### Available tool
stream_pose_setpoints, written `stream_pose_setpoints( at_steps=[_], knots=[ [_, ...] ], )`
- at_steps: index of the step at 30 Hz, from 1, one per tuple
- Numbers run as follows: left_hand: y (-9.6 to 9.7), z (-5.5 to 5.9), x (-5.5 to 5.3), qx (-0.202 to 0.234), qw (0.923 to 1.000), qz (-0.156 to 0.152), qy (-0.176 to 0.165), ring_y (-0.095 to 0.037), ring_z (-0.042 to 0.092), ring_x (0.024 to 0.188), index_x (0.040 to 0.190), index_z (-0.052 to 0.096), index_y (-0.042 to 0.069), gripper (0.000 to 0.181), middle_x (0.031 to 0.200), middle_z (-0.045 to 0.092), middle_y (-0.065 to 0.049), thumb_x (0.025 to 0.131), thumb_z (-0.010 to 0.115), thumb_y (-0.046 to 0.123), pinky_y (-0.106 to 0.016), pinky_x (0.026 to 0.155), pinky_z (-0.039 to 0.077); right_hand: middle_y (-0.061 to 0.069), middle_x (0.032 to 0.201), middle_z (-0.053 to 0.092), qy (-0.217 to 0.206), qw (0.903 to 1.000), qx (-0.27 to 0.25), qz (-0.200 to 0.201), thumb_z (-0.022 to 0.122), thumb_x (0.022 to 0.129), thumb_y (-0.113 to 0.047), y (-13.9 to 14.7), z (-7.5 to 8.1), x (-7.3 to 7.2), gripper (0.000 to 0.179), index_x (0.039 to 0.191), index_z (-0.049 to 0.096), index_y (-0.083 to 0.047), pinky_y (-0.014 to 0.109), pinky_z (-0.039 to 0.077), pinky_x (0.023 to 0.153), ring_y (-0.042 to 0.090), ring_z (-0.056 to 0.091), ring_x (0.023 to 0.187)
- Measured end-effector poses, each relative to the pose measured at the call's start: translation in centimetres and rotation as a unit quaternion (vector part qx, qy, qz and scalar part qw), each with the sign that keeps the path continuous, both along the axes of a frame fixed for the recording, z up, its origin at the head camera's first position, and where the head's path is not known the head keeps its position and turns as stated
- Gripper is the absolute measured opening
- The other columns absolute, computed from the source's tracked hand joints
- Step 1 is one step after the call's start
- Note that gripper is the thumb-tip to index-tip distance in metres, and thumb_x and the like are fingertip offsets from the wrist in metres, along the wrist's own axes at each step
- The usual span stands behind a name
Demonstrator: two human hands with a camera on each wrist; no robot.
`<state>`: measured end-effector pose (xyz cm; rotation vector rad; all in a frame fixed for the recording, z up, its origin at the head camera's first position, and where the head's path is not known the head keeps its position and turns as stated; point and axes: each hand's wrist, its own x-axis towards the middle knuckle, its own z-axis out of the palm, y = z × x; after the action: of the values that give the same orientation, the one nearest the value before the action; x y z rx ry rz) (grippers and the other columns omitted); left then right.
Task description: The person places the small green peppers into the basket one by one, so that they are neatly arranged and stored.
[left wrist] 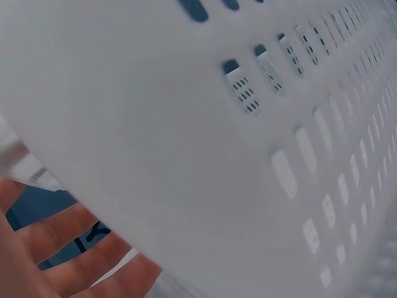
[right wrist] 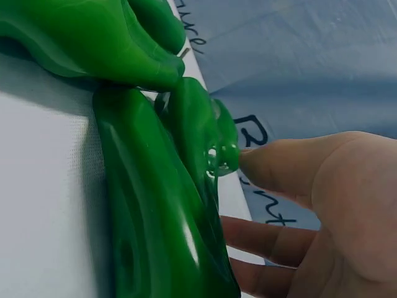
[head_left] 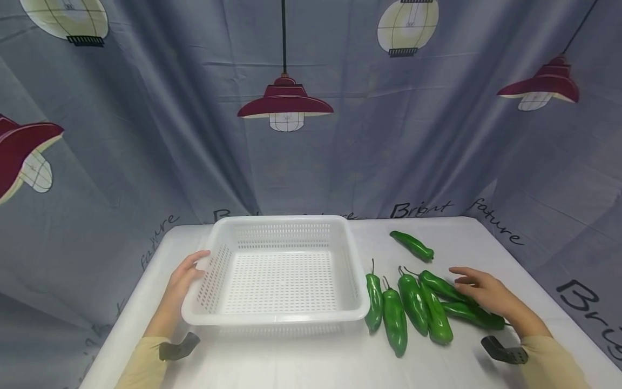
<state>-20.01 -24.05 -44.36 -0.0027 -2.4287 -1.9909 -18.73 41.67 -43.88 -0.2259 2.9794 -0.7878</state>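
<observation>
Peppers (head_left: 413,302) near right hand (head_left: 482,290), basket (head_left: 282,318) beside left hand (head_left: 182,276)

White slotted basket (left wrist: 155,143), left hand (left wrist: 68,270) at its edge

Glossy peppers (head_left: 396,323), smooth plastic basket (head_left: 277,317)

Grey-blue curtain (head_left: 209,135) behind and on both sides of white table (head_left: 301,362), long folds running down it. Dark red lamp print (head_left: 285,102) near middle, pale bulb below shade, black cord above. Tilted red lamp print (head_left: 549,81) at right; another red lamp print (head_left: 19,143) at left, cut by frame edge. Cream lantern prints (head_left: 408,24) up top, one left, one right of centre, black ribbed bands. Black script (head_left: 421,209) reading "Bright" just above table's far edge; larger lettering (head_left: 575,294) at right, partly cut off.
</observation>
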Motion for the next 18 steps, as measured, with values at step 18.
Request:
stream_pose_setpoints(
  at_steps=[18],
  knots=[
    [-0.3,-0.2,-0.2,0.012,0.9997,-0.005,-0.023,0.005,0.061,0.101,0.157,0.03,0.015,0.054,0.161,0.032,-0.02,0.103,0.03,0.014,-0.023,0.084,0.06,0.034,0.121,0.066,-0.063,0.9946,-0.043,0.07,0.064,0.087,0.002,-1.0,0.0,-2.2,0.055,0.14,0.052,0.008,0.053,0.061,0.085,0.05,0.066,0.109]
  ],
)
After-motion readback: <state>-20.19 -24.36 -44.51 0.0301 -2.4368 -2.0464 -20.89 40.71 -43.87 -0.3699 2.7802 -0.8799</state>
